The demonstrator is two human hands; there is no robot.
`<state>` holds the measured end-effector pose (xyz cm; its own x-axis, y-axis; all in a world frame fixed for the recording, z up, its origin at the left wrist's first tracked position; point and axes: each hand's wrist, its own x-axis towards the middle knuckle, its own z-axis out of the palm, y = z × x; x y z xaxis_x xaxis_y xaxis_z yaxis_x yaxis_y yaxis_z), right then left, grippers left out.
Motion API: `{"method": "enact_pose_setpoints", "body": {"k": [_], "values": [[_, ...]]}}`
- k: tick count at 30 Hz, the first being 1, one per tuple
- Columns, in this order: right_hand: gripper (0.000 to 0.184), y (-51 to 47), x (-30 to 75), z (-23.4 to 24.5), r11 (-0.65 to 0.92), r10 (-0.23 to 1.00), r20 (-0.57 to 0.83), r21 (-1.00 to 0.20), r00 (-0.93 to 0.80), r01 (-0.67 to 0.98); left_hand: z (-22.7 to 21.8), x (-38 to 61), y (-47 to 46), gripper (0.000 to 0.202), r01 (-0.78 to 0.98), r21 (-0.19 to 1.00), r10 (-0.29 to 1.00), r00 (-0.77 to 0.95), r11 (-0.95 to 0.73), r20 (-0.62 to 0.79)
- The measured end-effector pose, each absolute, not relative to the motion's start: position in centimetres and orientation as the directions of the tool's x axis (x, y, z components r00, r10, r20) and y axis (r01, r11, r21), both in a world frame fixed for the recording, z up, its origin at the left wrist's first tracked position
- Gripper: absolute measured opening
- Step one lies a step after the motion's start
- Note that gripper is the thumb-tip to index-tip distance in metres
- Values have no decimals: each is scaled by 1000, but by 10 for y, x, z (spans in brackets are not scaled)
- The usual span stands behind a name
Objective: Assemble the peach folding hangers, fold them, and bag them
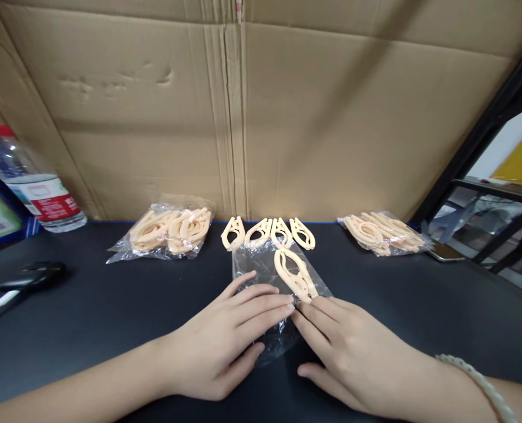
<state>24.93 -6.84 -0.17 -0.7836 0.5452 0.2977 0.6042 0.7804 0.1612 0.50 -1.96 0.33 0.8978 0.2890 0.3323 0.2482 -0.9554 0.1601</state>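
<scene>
A clear plastic bag (254, 264) lies on the dark table in front of me, with a cream folding clothes hanger (287, 273) in its right part. My left hand (238, 335) rests open across the bag, fingers stretched to the right. Its fingertips nearly meet those of my right hand (344, 346), whose fingers reach over the near end of the hanger, thumb apart. Whether that hanger lies wholly inside the plastic I cannot tell. Just beyond the bag several matching folded hangers (233, 234) stand in a row.
Bagged hangers (155, 230) lie at the left rear, and another bagged bundle (379, 234) at the right rear. A water bottle (44, 194) and a black object with a white handle (32, 276) are on the left. Cardboard (155, 117) walls off the back; a black metal frame (476, 141) stands right.
</scene>
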Motion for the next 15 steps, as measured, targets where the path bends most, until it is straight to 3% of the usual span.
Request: {"method": "enact_pose_setpoints", "body": {"k": [8,15], "values": [[57,-72,249,-5,751,582,331,131,-742,647,3,4,-19,69,246,158,285,907,-956,309],[63,-76,245,-4,756,502,376,246,-778,607,5,5,-19,67,212,147,247,928,-966,278]]}}
